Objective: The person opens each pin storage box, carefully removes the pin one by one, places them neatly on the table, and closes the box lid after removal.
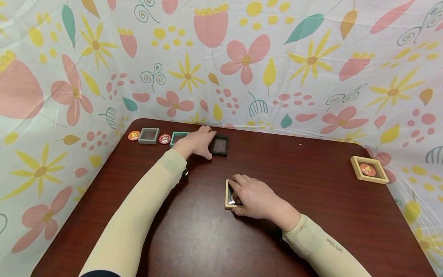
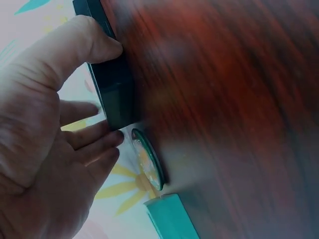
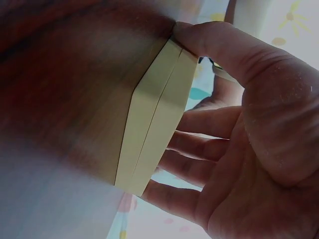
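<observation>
My left hand (image 1: 197, 143) reaches to the back of the table and grips the left end of a dark square display frame (image 1: 226, 148). In the left wrist view, the thumb presses one side of that frame (image 2: 117, 97), with fingers at its far side. Beside it is a round badge (image 2: 147, 160), then a teal frame (image 2: 172, 216); the head view hides this badge behind the hand. Nearer the middle, my right hand (image 1: 257, 197) holds a light yellow frame (image 1: 227, 197) by opposite edges, low at the tabletop. Something brown shows inside it, partly covered by my fingers.
Along the back left lie an orange round badge (image 1: 134, 135), a grey frame (image 1: 149, 141) and a red round badge (image 1: 164, 139). At the far right edge sits another yellow frame (image 1: 372, 179) with an orange badge (image 1: 367, 169) inside. A flowered curtain (image 1: 294, 96) stands behind the table.
</observation>
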A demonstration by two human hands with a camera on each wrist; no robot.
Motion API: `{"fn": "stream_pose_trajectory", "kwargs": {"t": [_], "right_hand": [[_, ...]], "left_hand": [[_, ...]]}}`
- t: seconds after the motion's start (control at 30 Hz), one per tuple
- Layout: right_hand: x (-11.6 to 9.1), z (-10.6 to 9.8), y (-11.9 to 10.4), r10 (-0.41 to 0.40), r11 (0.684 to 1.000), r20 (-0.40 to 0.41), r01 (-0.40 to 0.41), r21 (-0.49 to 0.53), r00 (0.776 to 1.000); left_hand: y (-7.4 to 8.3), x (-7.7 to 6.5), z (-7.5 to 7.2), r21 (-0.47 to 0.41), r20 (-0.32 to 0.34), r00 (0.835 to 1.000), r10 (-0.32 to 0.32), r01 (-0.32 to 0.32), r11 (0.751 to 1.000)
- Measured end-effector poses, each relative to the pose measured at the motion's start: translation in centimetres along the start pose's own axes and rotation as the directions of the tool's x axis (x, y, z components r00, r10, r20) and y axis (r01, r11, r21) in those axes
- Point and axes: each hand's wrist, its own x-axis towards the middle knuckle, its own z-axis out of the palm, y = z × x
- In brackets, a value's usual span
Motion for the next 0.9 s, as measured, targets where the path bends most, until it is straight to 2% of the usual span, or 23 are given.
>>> {"fn": "stream_pose_trajectory", "kwargs": {"t": [0.17,0.3,0.4,0.5,0.67,0.77,0.9], "right_hand": [[0.0,-0.1,0.0,-0.001,1.000,0.006,0.001,0.007,1.000],[0.0,-0.1,0.1,0.002,1.000,0.003,-0.002,0.028,1.000],[0.0,-0.1,0.2,0.012,0.999,0.003,-0.012,0.050,1.000],[-0.1,-0.2,0.2,0.028,0.997,0.014,-0.029,0.066,1.000],[-0.2,-0.3,0.3,0.055,0.993,0.037,-0.059,0.107,0.998],[-0.2,-0.3,0.4,0.071,0.986,0.034,-0.076,0.149,0.997],[-0.2,-0.4,0.6,0.098,0.977,0.013,-0.099,0.191,0.995]], "left_hand": [[0.0,-1.1,-0.2,-0.018,-0.072,0.997,0.029,-0.030,0.999],[0.7,-2.9,-0.4,-0.038,-0.156,0.983,0.098,-0.105,0.994],[1.6,-4.3,-0.2,-0.067,-0.181,0.971,0.157,-0.171,0.983],[2.7,-5.6,0.2,-0.107,-0.151,0.966,0.209,-0.226,0.968],[4.6,-7.6,1.1,-0.177,-0.051,0.960,0.277,-0.282,0.943],[5.7,-8.4,1.5,-0.216,-0.011,0.945,0.327,-0.322,0.922],[7.0,-9.0,2.1,-0.223,-0.008,0.921,0.389,-0.381,0.897]]}}
